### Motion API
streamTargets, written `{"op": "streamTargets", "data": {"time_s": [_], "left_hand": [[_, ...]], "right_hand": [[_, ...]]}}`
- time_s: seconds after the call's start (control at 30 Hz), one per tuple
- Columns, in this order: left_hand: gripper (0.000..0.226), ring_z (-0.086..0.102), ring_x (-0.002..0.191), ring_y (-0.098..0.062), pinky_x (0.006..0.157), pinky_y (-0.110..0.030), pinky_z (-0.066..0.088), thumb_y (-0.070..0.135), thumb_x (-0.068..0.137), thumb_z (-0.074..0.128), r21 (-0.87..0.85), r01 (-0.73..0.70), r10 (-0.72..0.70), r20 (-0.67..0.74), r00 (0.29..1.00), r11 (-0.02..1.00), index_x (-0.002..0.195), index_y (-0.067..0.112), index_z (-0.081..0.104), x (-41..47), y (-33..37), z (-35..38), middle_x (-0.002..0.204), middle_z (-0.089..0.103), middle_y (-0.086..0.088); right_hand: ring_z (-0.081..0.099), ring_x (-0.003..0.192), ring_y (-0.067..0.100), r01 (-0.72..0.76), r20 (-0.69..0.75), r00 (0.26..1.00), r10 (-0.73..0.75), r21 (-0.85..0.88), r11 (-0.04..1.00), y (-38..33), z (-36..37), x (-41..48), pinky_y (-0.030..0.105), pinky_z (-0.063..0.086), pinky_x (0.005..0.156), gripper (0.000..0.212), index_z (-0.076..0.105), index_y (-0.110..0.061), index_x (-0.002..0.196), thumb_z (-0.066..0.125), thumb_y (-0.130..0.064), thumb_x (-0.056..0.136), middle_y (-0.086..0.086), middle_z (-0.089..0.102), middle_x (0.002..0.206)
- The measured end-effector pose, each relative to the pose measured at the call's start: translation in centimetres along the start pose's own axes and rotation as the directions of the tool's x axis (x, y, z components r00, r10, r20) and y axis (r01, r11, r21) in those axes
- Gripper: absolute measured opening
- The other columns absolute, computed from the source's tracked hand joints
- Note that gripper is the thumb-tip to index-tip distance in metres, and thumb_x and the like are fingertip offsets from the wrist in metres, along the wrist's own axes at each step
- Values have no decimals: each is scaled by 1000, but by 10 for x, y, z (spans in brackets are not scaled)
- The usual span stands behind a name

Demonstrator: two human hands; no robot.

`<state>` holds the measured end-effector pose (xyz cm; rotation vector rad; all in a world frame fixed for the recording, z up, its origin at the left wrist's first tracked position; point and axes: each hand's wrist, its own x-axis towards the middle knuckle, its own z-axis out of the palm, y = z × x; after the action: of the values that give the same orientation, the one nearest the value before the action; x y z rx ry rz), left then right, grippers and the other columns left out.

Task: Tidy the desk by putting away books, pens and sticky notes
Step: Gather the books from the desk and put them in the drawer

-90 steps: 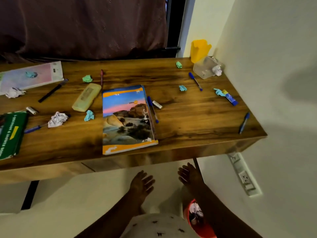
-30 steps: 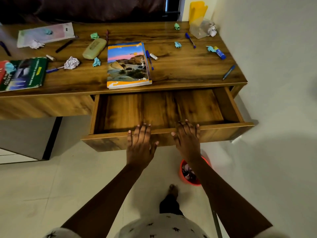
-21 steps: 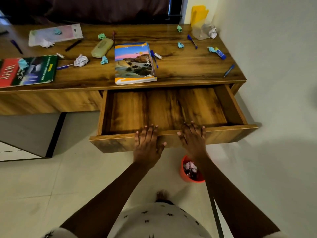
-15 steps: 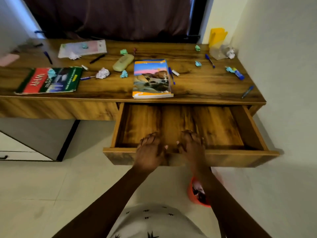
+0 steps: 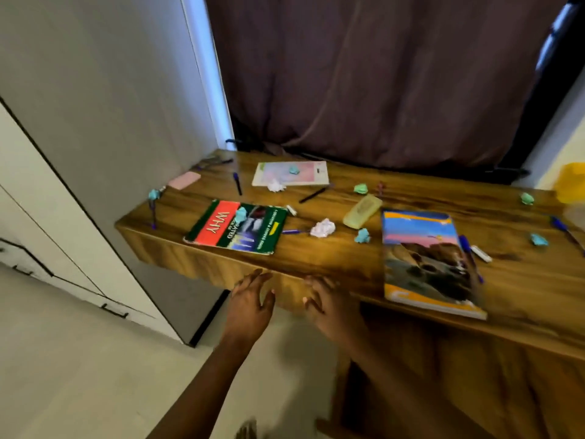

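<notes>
The left hand [image 5: 250, 304] and right hand [image 5: 329, 307] hover spread and empty at the front edge of the desk [image 5: 316, 258]. The green book [image 5: 237, 228] lies lengthwise along it, title upside-down.

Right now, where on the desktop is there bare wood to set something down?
Front edge between the green book and the landscape book; back strip between the yellow case and the far-right teal crumple. Crowded around the white paper ball.

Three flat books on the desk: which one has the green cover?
The green book with the red WHY band, at the left. The landscape book is orange-edged; the pad at the back is pale pink.
</notes>
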<state>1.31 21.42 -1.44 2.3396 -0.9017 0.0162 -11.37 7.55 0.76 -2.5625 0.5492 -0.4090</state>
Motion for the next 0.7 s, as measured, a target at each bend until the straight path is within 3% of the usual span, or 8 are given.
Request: {"op": "streamTargets", "data": {"time_s": [0.13,0.2,0.3,0.4,0.5,0.57,0.7], "left_hand": [[50,52,120,-32,96,-40,45,35,87,38,92,-87,87,6,996,992,129,16,56,99,-58,-26,133,55,-10],[54,43,129,-32,102,-43,39,37,89,30,173,-167,148,118,982,971,138,19,48,149,-82,-33,142,48,-8],[53,26,141,-34,111,-48,25,38,94,28,325,-375,256,354,899,868,144,25,36,206,-110,-29,153,31,-7],[50,9,147,-25,116,-49,11,38,99,26,393,-467,260,475,841,792,148,32,23,246,-136,-24,159,11,1],[73,12,146,-23,115,-50,10,56,84,2,436,-393,218,399,891,809,146,30,30,278,-167,-31,158,16,2],[72,10,146,-25,116,-52,6,61,87,7,441,-283,136,335,932,852,146,27,31,299,-192,-40,159,16,1],[63,-7,147,-25,115,-53,-6,64,92,17,444,-136,-15,320,947,886,149,38,10,333,-224,-61,160,-1,1]], "right_hand": [[43,125,19,-37,-10,999,37,19,999,-38,47,99,32,38,102,37,49,-22,130,49,-25,93,1,47,136],[41,128,19,-56,10,998,57,-31,998,-56,73,144,32,36,105,40,44,-20,135,47,-23,95,2,44,140],[39,130,24,-153,40,987,156,-82,985,-69,110,194,34,31,110,45,41,-15,138,48,-20,94,6,43,141],[51,121,26,-207,-51,978,200,-190,960,-67,136,214,39,43,103,49,50,-15,133,61,-23,86,8,55,130],[60,108,23,-193,-92,980,174,-267,944,-64,146,212,37,54,88,52,58,-16,123,73,-27,75,4,63,119],[60,110,21,-174,-110,983,147,-295,939,-59,149,211,37,54,88,51,58,-17,123,73,-29,76,3,62,121],[62,108,18,-168,-154,980,126,-295,941,-56,152,216,34,54,87,51,60,-19,120,76,-30,73,0,64,119]]}}
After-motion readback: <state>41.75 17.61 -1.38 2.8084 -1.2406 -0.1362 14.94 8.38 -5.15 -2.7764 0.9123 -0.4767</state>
